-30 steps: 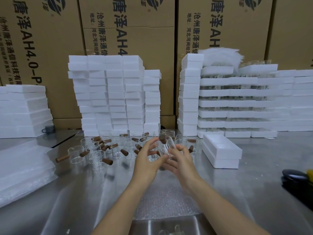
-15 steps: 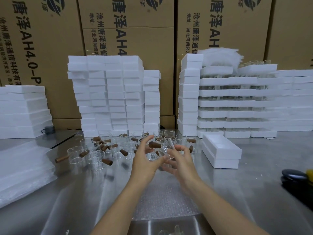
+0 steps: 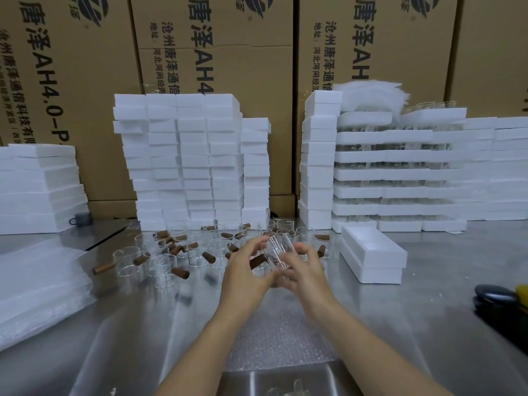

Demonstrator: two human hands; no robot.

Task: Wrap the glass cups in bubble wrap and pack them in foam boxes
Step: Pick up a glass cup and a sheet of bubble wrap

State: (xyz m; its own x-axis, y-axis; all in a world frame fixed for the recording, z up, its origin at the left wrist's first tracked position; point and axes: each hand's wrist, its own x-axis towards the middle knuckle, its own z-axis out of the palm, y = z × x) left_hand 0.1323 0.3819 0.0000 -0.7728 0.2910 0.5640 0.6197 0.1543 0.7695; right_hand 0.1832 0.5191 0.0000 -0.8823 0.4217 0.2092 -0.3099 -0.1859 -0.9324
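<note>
Several foam slabs [image 3: 37,190]: far L, stacked vs the cartons; prob. spare stock, out of the work zone.
Bubble-wrap pile [image 3: 37,295]: L side of table [image 3: 428,324], flat sheets, easy reach for L arm.
Loose glass cups [image 3: 163,267]: cluster w/ wooden handles, mid-L to centre, upright, bare. Parked just ahead of the hands so the next grab is short.
Foam-box stack [image 3: 185,155]: behind the cups, piled high vs cartons.
L hand [image 3: 245,270]: fingers curled round L side of held cup [image 3: 278,254], steadying it.
Held cup: between both hands, off the table, tilted, brown handle poking down-L under L hand. Looks bare, no wrap on it yet.
R hand [image 3: 303,270]: fingers curled on R side of same cup; blurred, exact finger lie unclear.
Bubble-wrap sheet [image 3: 274,338]: flat on table under forearms, nearer the body than the cup. Laid there, I judge, so the cup drops straight onto it for rolling.
Open foam box [image 3: 371,255]: just R of hands, mouth up, nothing seen inside; prob. waiting for the wrapped cup.
Tray stack [image 3: 400,172]: behind-R, foam layers w/ glass showing between.
Black object [image 3: 497,298]: far R edge, can't ID.
</note>
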